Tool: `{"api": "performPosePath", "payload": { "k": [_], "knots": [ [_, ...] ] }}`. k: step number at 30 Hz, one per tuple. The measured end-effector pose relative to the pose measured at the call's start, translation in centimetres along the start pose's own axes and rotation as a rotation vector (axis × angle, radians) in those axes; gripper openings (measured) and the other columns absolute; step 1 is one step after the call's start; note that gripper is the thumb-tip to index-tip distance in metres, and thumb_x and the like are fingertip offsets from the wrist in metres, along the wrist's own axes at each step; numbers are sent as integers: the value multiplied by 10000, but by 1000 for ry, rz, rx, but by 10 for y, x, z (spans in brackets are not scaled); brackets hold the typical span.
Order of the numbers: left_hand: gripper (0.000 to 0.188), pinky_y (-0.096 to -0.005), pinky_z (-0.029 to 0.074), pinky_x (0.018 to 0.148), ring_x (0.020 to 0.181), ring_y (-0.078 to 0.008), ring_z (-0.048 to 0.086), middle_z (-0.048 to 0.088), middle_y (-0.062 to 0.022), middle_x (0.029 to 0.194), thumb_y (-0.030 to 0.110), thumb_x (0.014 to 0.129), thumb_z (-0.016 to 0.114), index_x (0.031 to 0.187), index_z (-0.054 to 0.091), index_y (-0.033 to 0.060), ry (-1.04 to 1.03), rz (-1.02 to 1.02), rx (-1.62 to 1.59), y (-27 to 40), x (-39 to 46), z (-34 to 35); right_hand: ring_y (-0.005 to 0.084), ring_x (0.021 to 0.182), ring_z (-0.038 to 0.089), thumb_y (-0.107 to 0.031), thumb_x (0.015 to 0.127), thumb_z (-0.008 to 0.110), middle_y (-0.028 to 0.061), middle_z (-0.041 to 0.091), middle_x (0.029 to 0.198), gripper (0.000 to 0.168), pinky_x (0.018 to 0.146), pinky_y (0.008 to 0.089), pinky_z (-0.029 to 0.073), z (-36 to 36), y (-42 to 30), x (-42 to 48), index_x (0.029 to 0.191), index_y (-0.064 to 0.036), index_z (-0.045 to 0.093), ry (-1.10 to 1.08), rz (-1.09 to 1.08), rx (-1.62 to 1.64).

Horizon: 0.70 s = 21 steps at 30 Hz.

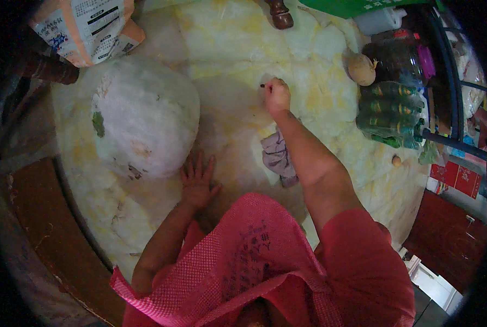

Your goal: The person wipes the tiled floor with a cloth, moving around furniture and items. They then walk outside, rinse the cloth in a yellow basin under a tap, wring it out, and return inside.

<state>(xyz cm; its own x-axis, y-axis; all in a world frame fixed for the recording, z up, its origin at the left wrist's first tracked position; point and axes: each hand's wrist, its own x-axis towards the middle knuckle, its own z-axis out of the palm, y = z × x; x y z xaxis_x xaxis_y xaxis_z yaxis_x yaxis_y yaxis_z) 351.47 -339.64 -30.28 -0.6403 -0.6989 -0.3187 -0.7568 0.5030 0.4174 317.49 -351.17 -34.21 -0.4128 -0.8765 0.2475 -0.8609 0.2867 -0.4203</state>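
My right hand (277,96) reaches out over the marbled surface (235,139), its fingers closed on a small dark object (262,86) too small to identify. A crumpled grey cloth (277,155) lies beside and partly behind my right forearm. My left hand (198,178) rests palm down with spread fingers, holding nothing, its fingertips at the lower edge of a very large pale gourd, perhaps a wax gourd (145,118). A pink checked apron or cloth (243,253) bearing writing covers my front.
A printed bag (94,28) stands at the upper left near a turned wooden leg (49,69). At the right are a round tan vegetable (361,69), wrapped green bottles (390,110), a dark container with a purple lid (395,57) and a shelf frame (452,81). A brown wooden board (51,229) borders the left.
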Motion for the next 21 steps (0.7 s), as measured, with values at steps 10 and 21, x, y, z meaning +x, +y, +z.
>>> {"api": "performPosePath", "payload": {
  "k": [10, 21],
  "knots": [
    [909, -624, 102, 1056, 1375, -442, 88, 79, -178, 1524, 428, 720, 680, 1461, 216, 181, 29, 26, -27, -1, 0, 3, 350, 905, 571, -89, 755, 625, 159, 592, 956, 139, 781, 422, 477, 1, 0, -4, 884, -62, 581, -90, 99, -127],
    [861, -634, 79, 1058, 1380, -443, 57, 56, -181, 1524, 435, 753, 654, 1457, 226, 188, -57, -17, -50, -2, -2, -1, 378, 1124, 442, -62, 803, 534, 227, 481, 1200, 383, 990, 428, 356, -37, -42, -27, 1163, 52, 469, -236, -261, -320]
  ]
}}
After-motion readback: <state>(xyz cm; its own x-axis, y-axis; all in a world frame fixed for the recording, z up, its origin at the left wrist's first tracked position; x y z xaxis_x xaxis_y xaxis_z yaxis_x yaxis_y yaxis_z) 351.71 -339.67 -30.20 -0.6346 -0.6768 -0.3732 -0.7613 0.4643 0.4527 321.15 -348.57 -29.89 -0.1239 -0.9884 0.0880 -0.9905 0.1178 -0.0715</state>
